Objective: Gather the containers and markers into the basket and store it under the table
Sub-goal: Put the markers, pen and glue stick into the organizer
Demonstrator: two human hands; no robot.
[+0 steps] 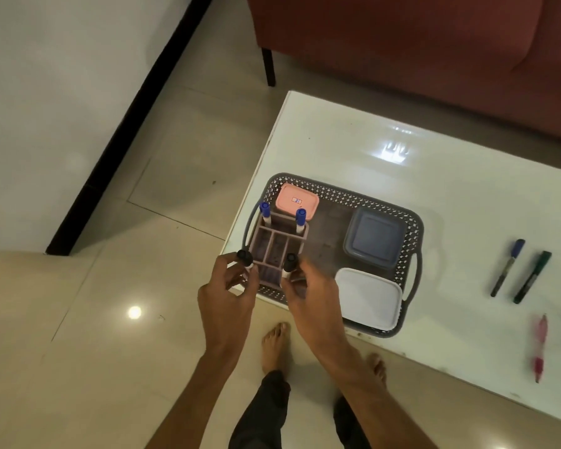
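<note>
A grey perforated basket sits at the near left corner of the white table. Inside lie a pink-lidded container, a blue-grey container and a white container. At the basket's left end stands a mauve pen holder with two blue-capped markers at the back and two black-capped markers at the front. My left hand and my right hand grip the holder's near corners. A blue marker, a green marker and a red pen lie on the table to the right.
A red sofa with a dark leg stands behind the table. Beige floor tiles spread to the left, bounded by a white wall with a black skirting. My bare feet stand by the table's near edge.
</note>
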